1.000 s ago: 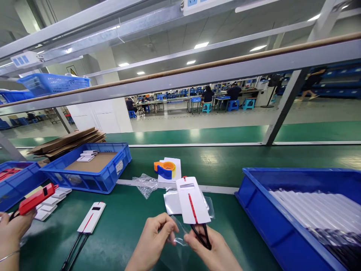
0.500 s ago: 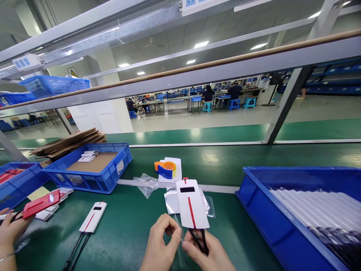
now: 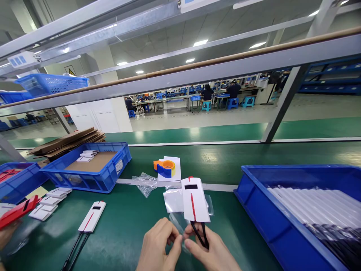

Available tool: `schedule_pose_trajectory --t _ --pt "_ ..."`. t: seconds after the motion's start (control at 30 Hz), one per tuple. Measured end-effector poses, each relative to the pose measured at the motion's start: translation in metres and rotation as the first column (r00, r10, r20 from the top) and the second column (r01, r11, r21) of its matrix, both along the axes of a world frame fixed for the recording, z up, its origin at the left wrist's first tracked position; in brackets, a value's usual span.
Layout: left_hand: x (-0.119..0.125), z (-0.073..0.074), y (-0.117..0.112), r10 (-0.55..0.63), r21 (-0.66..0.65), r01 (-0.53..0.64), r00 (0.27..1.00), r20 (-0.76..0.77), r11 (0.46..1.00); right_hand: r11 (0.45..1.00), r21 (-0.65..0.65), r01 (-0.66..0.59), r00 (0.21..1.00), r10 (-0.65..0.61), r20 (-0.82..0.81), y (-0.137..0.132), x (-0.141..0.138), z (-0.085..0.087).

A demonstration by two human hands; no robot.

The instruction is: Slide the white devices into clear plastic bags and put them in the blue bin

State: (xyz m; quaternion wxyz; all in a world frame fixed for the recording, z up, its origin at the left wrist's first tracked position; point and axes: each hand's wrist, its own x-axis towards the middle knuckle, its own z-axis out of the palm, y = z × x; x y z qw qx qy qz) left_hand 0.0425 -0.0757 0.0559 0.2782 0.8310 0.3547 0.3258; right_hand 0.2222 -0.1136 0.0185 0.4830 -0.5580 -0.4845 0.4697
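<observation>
My right hand (image 3: 210, 251) is closed on the black looped cord of a white card (image 3: 194, 200) that has a red stripe and a dark slot, and the card stands upright above my fingers. My left hand (image 3: 160, 246) pinches a small clear plastic bag (image 3: 180, 226) just left of the cord. Both hands are low in the middle, over the green table. More clear bags (image 3: 173, 199) lie flat behind the card.
A blue bin (image 3: 254, 210) of bagged white items stands at the right. A blue crate (image 3: 93, 178) lined with cardboard holds white cards at the left. An orange-and-blue tape dispenser (image 3: 165, 168) sits mid-table. Another white card (image 3: 91, 216) lies left of my hands. A co-worker's hand (image 3: 7, 233) holds a red piece (image 3: 17, 212) at the far left.
My hands have drawn closer together, and the card now stands a little more upright and to the right. The co-worker's hand with the red piece has dropped lower and moved left.
</observation>
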Motion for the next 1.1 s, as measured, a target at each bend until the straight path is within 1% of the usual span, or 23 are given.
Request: schedule_pose_trajectory --t 0.07,0.1,0.13,0.2,0.23,0.3,0.37,0.43,0.47,0.5,0.57,0.6,0.63,0.67,0.7,0.73,0.8,0.87,0.9,0.97,1.03,1.1 --pt "0.000 0.000 0.002 -0.046 -0.022 0.045 0.999 -0.016 0.999 0.999 -0.002 -0.043 0.995 0.043 -0.090 0.001 -0.001 0.000" --pt "0.000 0.000 0.002 -0.059 -0.033 0.058 0.998 -0.023 0.998 0.998 -0.003 -0.070 0.992 0.069 -0.108 0.002 -0.001 0.000" --pt "0.000 0.001 0.002 -0.073 -0.043 0.072 0.997 -0.032 0.997 0.995 -0.009 -0.097 0.991 0.096 -0.093 0.003 0.000 0.000" --pt "-0.001 0.001 0.002 -0.080 -0.038 0.078 0.996 -0.042 0.996 0.989 -0.033 -0.142 0.990 0.142 0.010 0.004 0.002 0.000" --pt "-0.002 0.001 0.000 -0.074 -0.020 0.073 0.997 -0.039 0.997 0.990 -0.042 -0.135 0.988 0.138 0.071 0.005 0.003 0.000" --pt "-0.002 -0.002 -0.003 -0.066 0.015 0.067 0.997 -0.038 0.998 0.996 -0.037 -0.081 0.984 0.086 0.156 0.007 0.006 -0.002" --pt "-0.001 -0.006 -0.007 -0.108 0.032 0.109 0.993 -0.046 0.994 0.999 -0.031 -0.044 0.982 0.049 0.181 0.008 0.008 -0.002" --pt "0.000 -0.009 -0.007 -0.158 0.023 0.158 0.987 -0.016 0.987 0.998 -0.035 -0.050 0.980 0.056 0.192 0.007 0.010 0.000" --pt "0.000 -0.010 -0.006 -0.148 0.014 0.148 0.989 0.023 0.989 0.997 -0.038 -0.070 0.980 0.076 0.187 0.006 0.011 0.002" --pt "-0.001 -0.009 -0.004 -0.106 -0.003 0.106 0.992 0.069 0.994 0.995 -0.039 -0.097 0.980 0.102 0.172 0.005 0.011 0.006" --pt "-0.003 -0.006 0.003 0.018 -0.085 -0.006 0.991 0.136 0.996 0.985 -0.050 -0.168 0.978 0.173 0.117 0.002 0.012 0.014" --pt "-0.005 -0.003 0.007 0.044 -0.140 -0.023 0.988 0.147 0.990 0.978 -0.058 -0.202 0.975 0.206 0.088 0.000 0.012 0.018" --pt "-0.006 -0.001 0.011 0.031 -0.197 -0.001 0.989 0.147 0.980 0.971 -0.068 -0.231 0.970 0.235 0.065 -0.001 0.013 0.022" --pt "-0.007 0.002 0.015 -0.012 -0.256 0.046 0.991 0.135 0.966 0.964 -0.077 -0.253 0.965 0.257 0.050 -0.002 0.013 0.027" --pt "-0.008 0.004 0.018 -0.060 -0.315 0.094 0.992 0.114 0.945 0.960 -0.082 -0.267 0.961 0.271 0.048 -0.003 0.014 0.030" --pt "-0.008 0.005 0.020 -0.090 -0.369 0.117 0.992 0.089 0.922 0.959 -0.085 -0.272 0.960 0.277 0.051 -0.004 0.014 0.033" --pt "-0.008 0.005 0.021 -0.074 -0.456 0.084 0.996 0.040 0.886 0.961 -0.085 -0.263 0.962 0.268 0.055 -0.005 0.016 0.037" --pt "-0.006 0.004 0.020 -0.022 -0.508 0.040 0.999 0.041 0.860 0.964 -0.097 -0.248 0.966 0.254 0.053 -0.005 0.018 0.036" --pt "-0.005 0.002 0.020 -0.010 -0.531 0.043 0.998 0.065 0.847 0.964 -0.108 -0.242 0.967 0.249 0.047 -0.005 0.019 0.035" --pt "-0.002 -0.001 0.019 -0.018 -0.579 0.087 0.992 0.123 0.811 0.964 -0.116 -0.239 0.969 0.244 0.030 -0.005 0.018 0.031" --pt "0.000 -0.004 0.018 -0.042 -0.609 0.125 0.988 0.149 0.783 0.966 -0.100 -0.236 0.971 0.237 -0.001 -0.005 0.016 0.028" --pt "0.002 -0.006 0.016 -0.074 -0.626 0.154 0.985 0.153 0.764 0.967 -0.083 -0.240 0.971 0.241 -0.002 -0.003 0.014 0.031"
